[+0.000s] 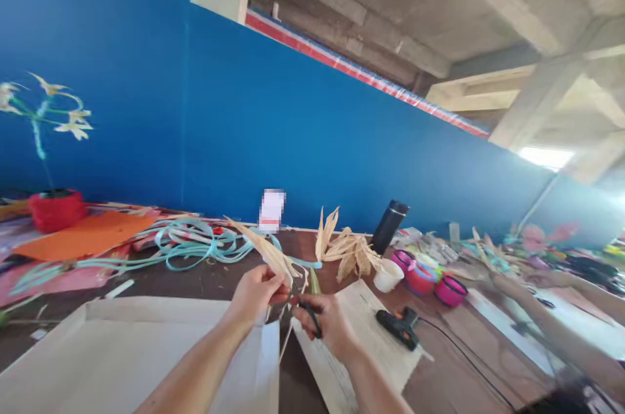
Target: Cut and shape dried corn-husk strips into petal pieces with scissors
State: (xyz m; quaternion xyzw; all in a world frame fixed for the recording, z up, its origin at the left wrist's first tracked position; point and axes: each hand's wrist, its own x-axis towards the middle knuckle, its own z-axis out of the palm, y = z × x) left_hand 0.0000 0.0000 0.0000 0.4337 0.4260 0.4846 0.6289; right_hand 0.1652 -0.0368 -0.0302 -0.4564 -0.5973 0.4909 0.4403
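My left hand [258,293] is closed on a dry, pale corn husk [266,250], which points up and to the left from the fingers. Close beside it, my right hand [327,319] grips a pair of scissors [311,317] by the dark handles. The blades reach toward the lower end of the husk; whether they touch it I cannot make out. Thin husk strips hang down between the two hands. Just behind them lies a pile of dry husks [351,251], with one leaf standing upright.
A glue gun [400,328] lies on a printed sheet [375,329] at right. White card [146,349] covers the left front. Behind are blue ribbon [195,241], a black bottle [389,226], a white cup [388,275] and small pink pots [450,290]. Another person's arm [537,316] reaches in from the right.
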